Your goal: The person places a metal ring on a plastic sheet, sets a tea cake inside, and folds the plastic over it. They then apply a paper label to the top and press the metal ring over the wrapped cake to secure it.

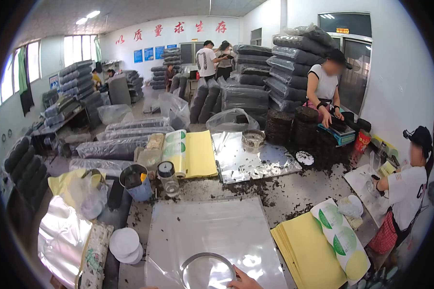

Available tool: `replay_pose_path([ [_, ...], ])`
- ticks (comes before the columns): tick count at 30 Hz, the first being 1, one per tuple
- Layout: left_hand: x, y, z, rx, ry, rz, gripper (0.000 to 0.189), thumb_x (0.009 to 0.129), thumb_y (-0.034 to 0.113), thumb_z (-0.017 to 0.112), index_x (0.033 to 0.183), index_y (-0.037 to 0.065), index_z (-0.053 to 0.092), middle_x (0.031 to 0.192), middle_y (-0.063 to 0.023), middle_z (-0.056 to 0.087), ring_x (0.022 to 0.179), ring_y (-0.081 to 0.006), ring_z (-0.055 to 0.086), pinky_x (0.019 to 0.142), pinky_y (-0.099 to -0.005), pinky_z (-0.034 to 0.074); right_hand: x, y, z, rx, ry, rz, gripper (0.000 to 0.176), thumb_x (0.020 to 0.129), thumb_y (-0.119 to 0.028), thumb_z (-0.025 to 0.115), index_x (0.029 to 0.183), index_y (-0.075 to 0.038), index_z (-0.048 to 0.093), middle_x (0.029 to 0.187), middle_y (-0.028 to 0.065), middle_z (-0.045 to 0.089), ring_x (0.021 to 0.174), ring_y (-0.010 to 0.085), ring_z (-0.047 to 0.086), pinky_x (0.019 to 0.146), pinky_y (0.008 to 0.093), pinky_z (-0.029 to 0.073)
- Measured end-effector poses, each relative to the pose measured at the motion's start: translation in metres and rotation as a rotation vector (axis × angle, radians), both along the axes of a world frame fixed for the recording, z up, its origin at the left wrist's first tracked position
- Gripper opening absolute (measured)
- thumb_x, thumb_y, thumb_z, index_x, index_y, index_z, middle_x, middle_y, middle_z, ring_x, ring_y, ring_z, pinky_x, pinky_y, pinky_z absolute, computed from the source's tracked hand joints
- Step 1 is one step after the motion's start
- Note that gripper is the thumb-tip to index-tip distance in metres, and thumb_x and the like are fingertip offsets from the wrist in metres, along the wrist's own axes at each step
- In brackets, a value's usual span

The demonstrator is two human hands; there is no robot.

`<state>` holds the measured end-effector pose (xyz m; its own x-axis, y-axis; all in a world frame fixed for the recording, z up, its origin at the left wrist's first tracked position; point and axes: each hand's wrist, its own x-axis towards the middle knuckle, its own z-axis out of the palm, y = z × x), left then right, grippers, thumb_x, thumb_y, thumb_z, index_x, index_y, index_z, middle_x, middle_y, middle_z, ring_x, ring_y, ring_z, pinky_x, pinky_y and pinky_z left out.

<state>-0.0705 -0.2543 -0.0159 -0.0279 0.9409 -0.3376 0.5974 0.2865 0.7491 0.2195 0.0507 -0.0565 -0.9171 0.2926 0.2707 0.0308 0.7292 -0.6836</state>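
My right hand [245, 280] is at the bottom edge, its fingers closed on the right side of a round metal ring [184, 266]. The ring rests on or just above a stack of clear plastic sheets [210, 216], which lies flat on the table in front of me. Only a sliver of my left hand [150, 287] shows at the bottom edge, left of the ring. Its fingers are out of view. Right of the sheets lies a pile of yellow paper [306, 250], with a strip of green-and-white round labels [342, 241] on it.
A blue bucket [141, 191], a glass jar [168, 180] and round white lids [125, 243] stand to the left. Dark crumbs [246, 192] litter the table beyond the sheets. Across it, one person handles dark pressed cakes [306, 126]; another works at the right. Wrapped stacks [246, 98] fill the background.
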Motion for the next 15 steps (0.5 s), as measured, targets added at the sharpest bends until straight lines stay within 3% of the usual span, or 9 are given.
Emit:
replay_pose_path([
  [1,0.003,0.003,0.010,0.045,0.203,-0.143,0.019,0.085,0.026,0.073,0.096,0.011,0.073,0.104,-0.0118,0.069,0.096,-0.0337,0.062,0.086,-0.0448,0.050,0.003,0.003,0.004,0.007,0.033,0.015,0.050,0.071,-0.029,0.085,0.113,-0.011,0.067,0.146,0.0344,0.037,0.132,0.0481,0.044,0.107,0.0474,0.042],
  [2,0.000,0.001,0.006,0.000,0.212,-0.170,0.020,0.084,0.026,0.075,0.097,0.011,0.073,0.108,-0.0110,0.069,0.101,-0.0328,0.062,0.089,-0.0457,0.049,0.007,0.006,0.009,0.004,0.061,0.033,0.050,0.071,-0.028,0.086,0.114,-0.011,0.067,0.146,0.0343,0.038,0.132,0.0484,0.044,0.108,0.0475,0.042],
  [4,-0.005,-0.004,0.001,0.199,0.045,-0.086,0.021,0.082,0.024,0.077,0.095,0.008,0.074,0.098,-0.0133,0.071,0.095,-0.0321,0.065,0.085,-0.0442,0.051,0.009,0.003,0.045,-0.078,0.100,0.023,0.043,0.072,-0.022,0.084,0.111,-0.011,0.070,0.144,0.0325,0.042,0.132,0.0451,0.046,0.106,0.0467,0.043],
  [5,-0.005,-0.001,0.004,0.169,0.084,-0.061,0.019,0.081,0.030,0.078,0.087,0.012,0.072,0.095,-0.0086,0.069,0.094,-0.0291,0.065,0.082,-0.0419,0.051,0.014,0.013,0.030,-0.134,0.046,0.074,0.039,0.073,-0.030,0.087,0.105,-0.014,0.071,0.147,0.0371,0.034,0.130,0.0462,0.050,0.103,0.0436,0.048],
  [6,-0.004,-0.001,0.005,0.128,0.116,-0.033,0.021,0.079,0.035,0.079,0.078,0.017,0.070,0.093,-0.0038,0.067,0.094,-0.0262,0.064,0.078,-0.0396,0.051,0.014,0.011,0.049,-0.041,0.027,0.056,0.030,0.071,-0.027,0.088,0.093,-0.014,0.072,0.145,0.0373,0.038,0.125,0.0464,0.054,0.100,0.0431,0.050],
  [8,-0.017,-0.003,-0.017,0.021,0.035,-0.053,0.018,0.084,0.034,0.076,0.085,0.016,0.074,0.097,-0.0084,0.067,0.097,-0.0293,0.064,0.081,-0.0402,0.051,0.025,0.015,0.047,-0.070,0.005,0.047,0.033,0.068,-0.025,0.090,0.091,-0.012,0.070,0.147,0.0370,0.035,0.128,0.0464,0.052,0.101,0.0430,0.049],
  [10,-0.017,0.002,-0.003,-0.040,0.088,0.009,0.017,0.087,0.031,0.072,0.094,0.017,0.076,0.099,-0.0111,0.067,0.093,-0.0309,0.065,0.080,-0.0402,0.052,0.020,0.017,0.054,-0.082,0.010,0.082,0.034,0.066,-0.024,0.091,0.091,-0.011,0.070,0.148,0.0364,0.034,0.128,0.0468,0.052,0.102,0.0435,0.049],
  [12,-0.019,-0.005,-0.021,0.023,0.024,-0.029,0.017,0.089,0.030,0.070,0.099,0.018,0.077,0.099,-0.0113,0.067,0.093,-0.0318,0.065,0.080,-0.0407,0.052,0.024,0.015,0.071,-0.038,0.018,0.154,0.035,0.065,-0.023,0.092,0.090,-0.011,0.070,0.149,0.0358,0.033,0.128,0.0468,0.052,0.102,0.0443,0.049],
  [15,-0.019,-0.002,-0.012,0.018,0.063,-0.038,0.017,0.091,0.024,0.066,0.100,0.013,0.075,0.096,-0.0120,0.066,0.090,-0.0322,0.064,0.078,-0.0417,0.051,0.014,-0.006,0.076,0.174,0.190,0.369,0.037,0.069,-0.029,0.088,0.095,-0.010,0.069,0.149,0.0355,0.034,0.130,0.0441,0.051,0.100,0.0427,0.050],
])
